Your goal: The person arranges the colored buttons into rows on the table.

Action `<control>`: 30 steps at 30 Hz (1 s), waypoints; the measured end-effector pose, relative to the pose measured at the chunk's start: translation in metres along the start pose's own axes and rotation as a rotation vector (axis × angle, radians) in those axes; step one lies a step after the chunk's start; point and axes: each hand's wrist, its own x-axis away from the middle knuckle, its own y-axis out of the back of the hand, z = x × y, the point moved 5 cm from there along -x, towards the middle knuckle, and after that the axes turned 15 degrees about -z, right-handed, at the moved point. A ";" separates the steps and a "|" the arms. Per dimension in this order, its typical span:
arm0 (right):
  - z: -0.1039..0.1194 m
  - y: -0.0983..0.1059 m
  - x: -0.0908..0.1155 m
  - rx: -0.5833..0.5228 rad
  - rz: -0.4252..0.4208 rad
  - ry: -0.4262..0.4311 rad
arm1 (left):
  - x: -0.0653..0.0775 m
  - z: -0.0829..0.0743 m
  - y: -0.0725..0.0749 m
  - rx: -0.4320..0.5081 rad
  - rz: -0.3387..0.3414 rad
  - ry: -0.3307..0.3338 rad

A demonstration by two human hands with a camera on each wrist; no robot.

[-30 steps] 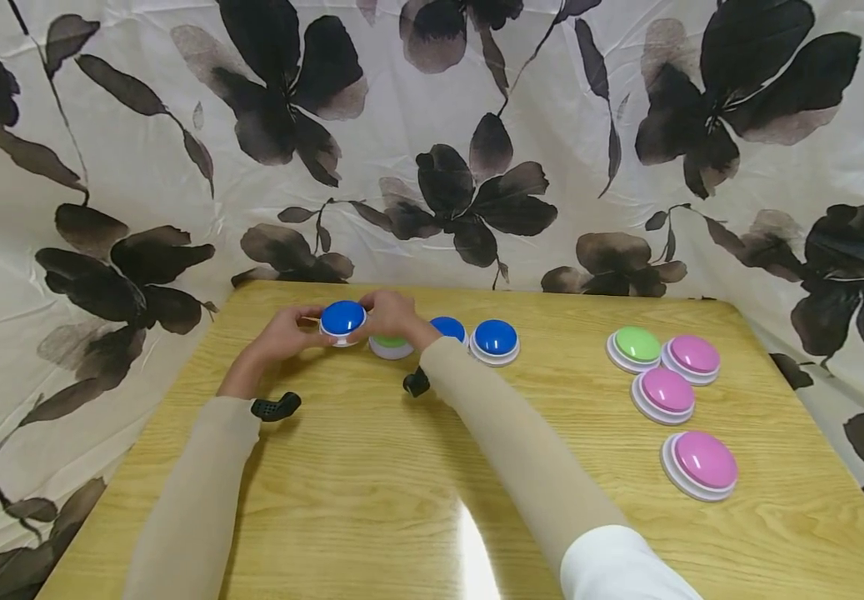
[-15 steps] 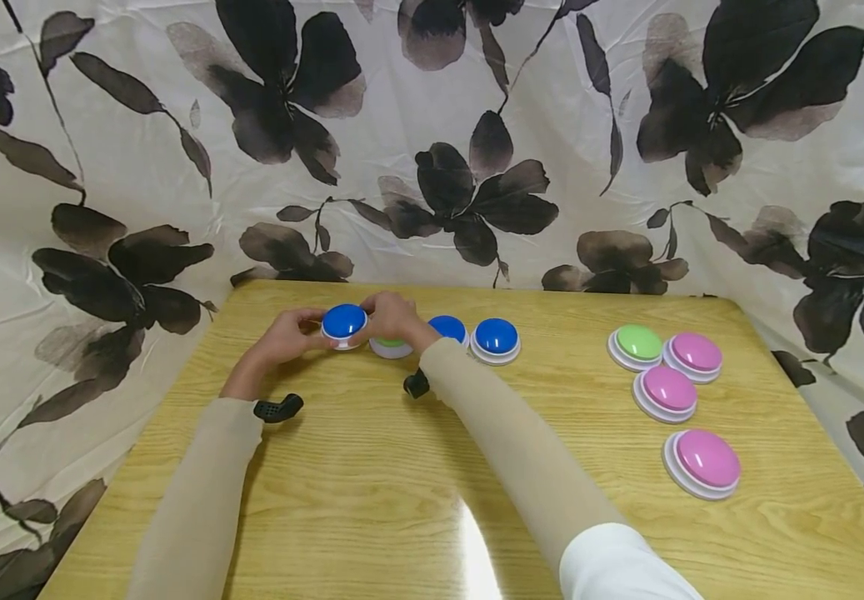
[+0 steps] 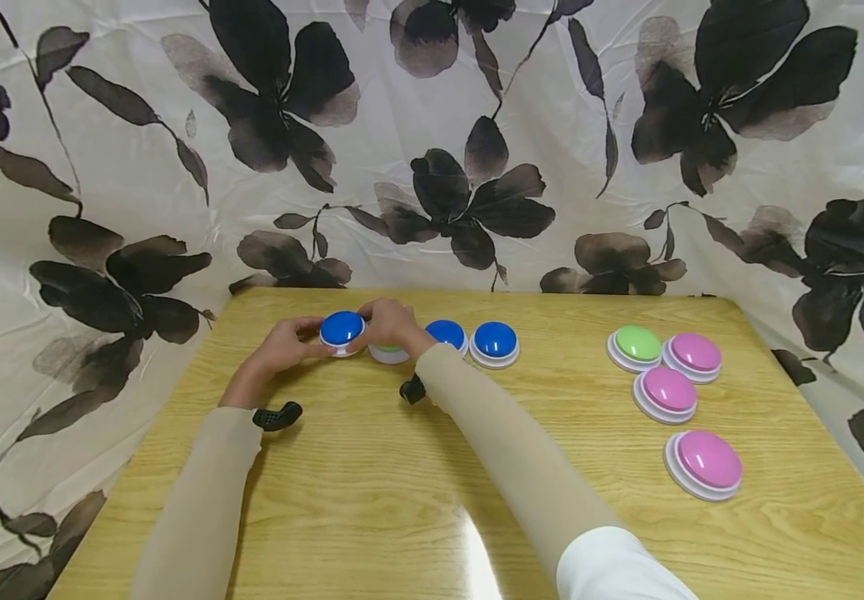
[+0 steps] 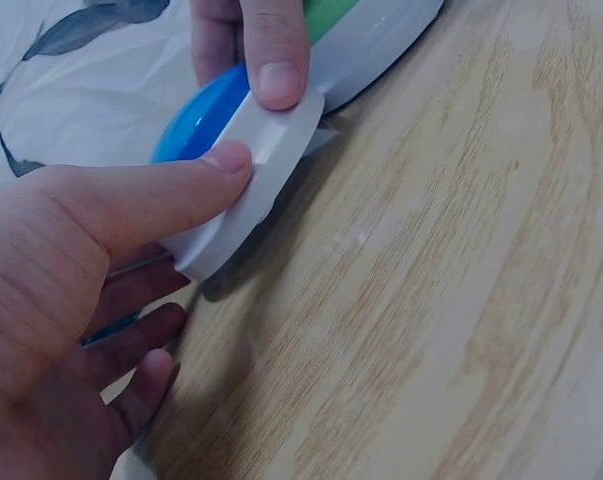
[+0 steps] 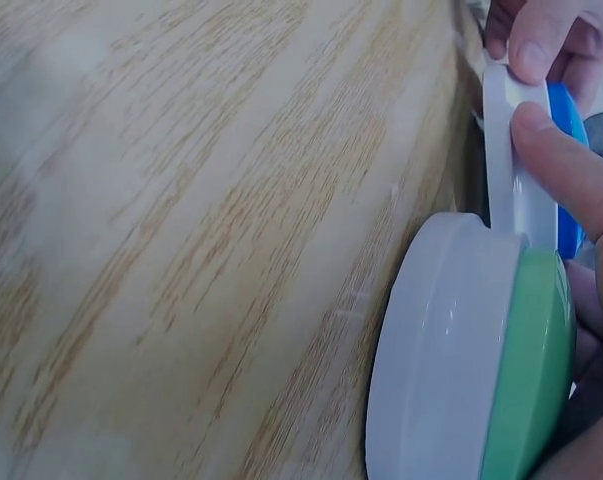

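Both hands hold one blue push button (image 3: pixel 342 328) with a white base, at the back left of the table. My left hand (image 3: pixel 285 344) grips its left side, the thumb on the white rim (image 4: pixel 271 150) in the left wrist view. From the right, my right hand (image 3: pixel 392 323) pinches the same rim with thumb and finger. A shadow shows under the base, and a small pale piece sticks out beneath it. Beside it, partly hidden by my right hand, sits a green button (image 5: pixel 536 370). Farther right are two more blue buttons, one (image 3: pixel 446 332) partly covered by my forearm, the other (image 3: pixel 495 340) in full view.
On the right of the wooden table (image 3: pixel 342 500) are a green button (image 3: pixel 637 343) and three pink buttons (image 3: pixel 694 352), the nearest pink one (image 3: pixel 709 460) set apart. A floral cloth (image 3: pixel 446 100) hangs behind the table's back edge.
The held blue button and both hands sit slightly lower in the head view, which has itself shifted a little. The grip looks the same, and the other buttons stay in place.
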 end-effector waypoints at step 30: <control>0.001 -0.008 0.001 0.118 -0.022 0.037 | 0.005 0.004 -0.004 -0.028 -0.037 -0.010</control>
